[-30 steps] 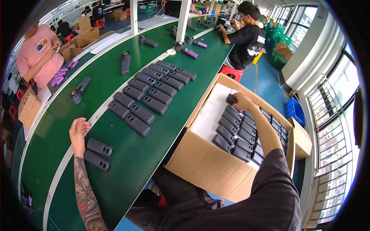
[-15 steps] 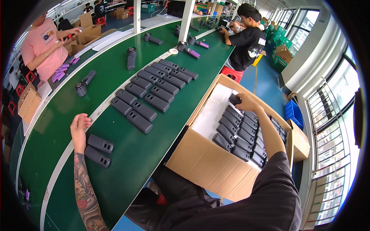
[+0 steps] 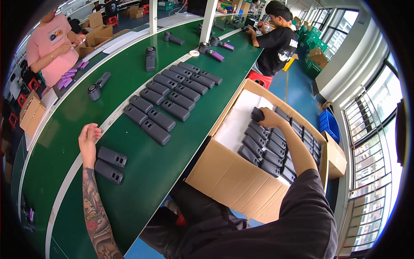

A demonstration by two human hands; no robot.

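Observation:
My right hand (image 3: 272,118) is inside the open cardboard box (image 3: 235,172), closed on a dark grey handle-shaped housing (image 3: 257,114). Rows of similar housings (image 3: 271,168) lie in the box beside it, next to a white sheet (image 3: 235,123). My left hand (image 3: 89,136) rests over the pale strip of the green table, empty, its fingers loosely bent. Just below it lie two more dark housings (image 3: 110,172) side by side. A block of such housings (image 3: 156,131), in slanted rows, covers the table between my hands.
Across the pale strip stand handheld devices with round heads (image 3: 150,58), and purple cylinders (image 3: 69,77) lie at the far left. One person (image 3: 54,47) stands across the table; another (image 3: 278,43) sits farther along on a red stool. A blue crate (image 3: 328,126) is behind the box.
My right hand has shifted slightly left and down in the box with the housing. The view has tilted a little. My left hand has hardly moved.

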